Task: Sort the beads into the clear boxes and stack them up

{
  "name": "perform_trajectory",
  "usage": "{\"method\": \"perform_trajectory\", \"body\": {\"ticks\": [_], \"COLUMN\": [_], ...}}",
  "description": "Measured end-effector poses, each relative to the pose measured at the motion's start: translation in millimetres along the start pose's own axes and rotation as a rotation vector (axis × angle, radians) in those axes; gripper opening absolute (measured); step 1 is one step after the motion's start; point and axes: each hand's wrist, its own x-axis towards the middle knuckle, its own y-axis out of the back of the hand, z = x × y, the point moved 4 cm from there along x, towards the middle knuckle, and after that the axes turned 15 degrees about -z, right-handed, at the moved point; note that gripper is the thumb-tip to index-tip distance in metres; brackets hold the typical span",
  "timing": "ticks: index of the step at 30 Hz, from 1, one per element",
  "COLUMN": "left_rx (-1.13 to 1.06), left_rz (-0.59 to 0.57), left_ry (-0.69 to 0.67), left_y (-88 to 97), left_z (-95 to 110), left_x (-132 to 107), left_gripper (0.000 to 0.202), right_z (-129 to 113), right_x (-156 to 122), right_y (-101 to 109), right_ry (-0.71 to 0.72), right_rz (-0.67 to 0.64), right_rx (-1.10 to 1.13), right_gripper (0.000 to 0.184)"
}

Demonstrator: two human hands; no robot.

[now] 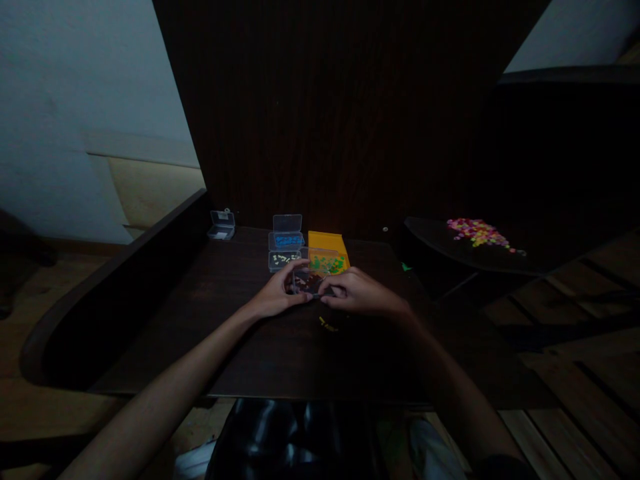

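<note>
Both my hands meet at the middle of a dark wooden table [200, 320]. My left hand [277, 295] and my right hand [356, 292] are closed on a small clear plastic box [309, 281] with dark bits inside, each hand pinching one side of it. Just behind it stands a clear box of green pieces [327, 263] in front of a yellow box [327, 241]. To the left of those are a clear box with white pieces [284, 259] and one with blue pieces [287, 239].
An open clear box [222, 225] sits at the table's far left corner. A pile of pink and yellow beads [477, 233] lies on a dark round surface to the right. A small yellow bit [327, 325] lies near my right wrist. Dark wood panelling stands behind.
</note>
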Motion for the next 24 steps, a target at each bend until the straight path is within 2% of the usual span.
{"method": "perform_trajectory", "body": {"ticks": [3, 9, 15, 24], "left_rx": [0.004, -0.059, -0.021, -0.03], "left_rz": [-0.01, -0.025, -0.033, -0.037], "left_ry": [-0.007, -0.005, 0.006, 0.012], "left_y": [-1.7, -5.6, -7.2, -6.7], "left_z": [0.4, 3.0, 6.7, 3.0], "left_x": [0.3, 1.2, 0.8, 0.0], "left_gripper": [0.073, 0.074, 0.072, 0.072], "right_z": [8.3, 20.3, 19.5, 12.5], "right_x": [8.7, 24.3, 30.0, 36.0], "right_y": [2.9, -4.9, -9.3, -4.8], "right_ry": [-0.025, -0.104, -0.085, -0.088], "right_rz": [0.019, 0.011, -0.017, -0.029], "right_rx": [-0.029, -0.105, -0.144, -0.146], "right_gripper": [0.015, 0.017, 0.02, 0.019]}}
